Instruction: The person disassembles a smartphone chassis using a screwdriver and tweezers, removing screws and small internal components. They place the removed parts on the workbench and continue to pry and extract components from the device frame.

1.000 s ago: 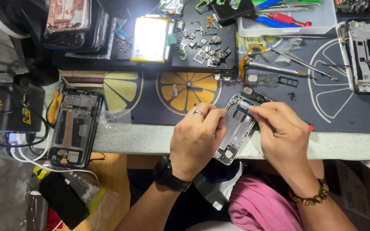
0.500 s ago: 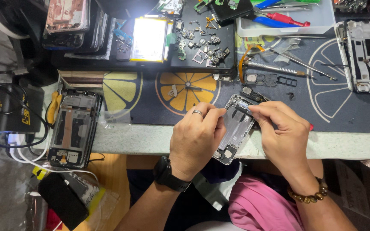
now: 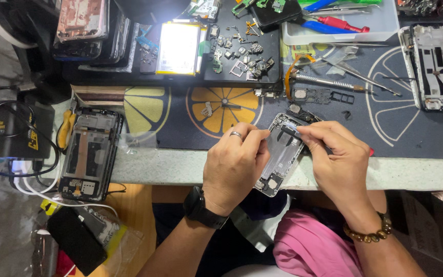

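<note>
Holding an opened phone frame (image 3: 283,154), silver, insides bare.
Left hand (image 3: 234,164) and right hand (image 3: 337,161) clamp it at the counter (image 3: 170,169) edge; parts crowd behind.

An opened phone chassis (image 3: 282,154) of bare, silvery metal is showing a dull satin sheen between the left hand (image 3: 234,166) and the right hand (image 3: 337,161). Beneath it, a matt rubbery work mat (image 3: 396,128) printed with citrus slices is covering the table's far part, while the near edge is showing pale, speckled, stone-like laminate (image 3: 155,169). A glossy battery pouch (image 3: 179,48) is reflecting light near the far edge.
</note>
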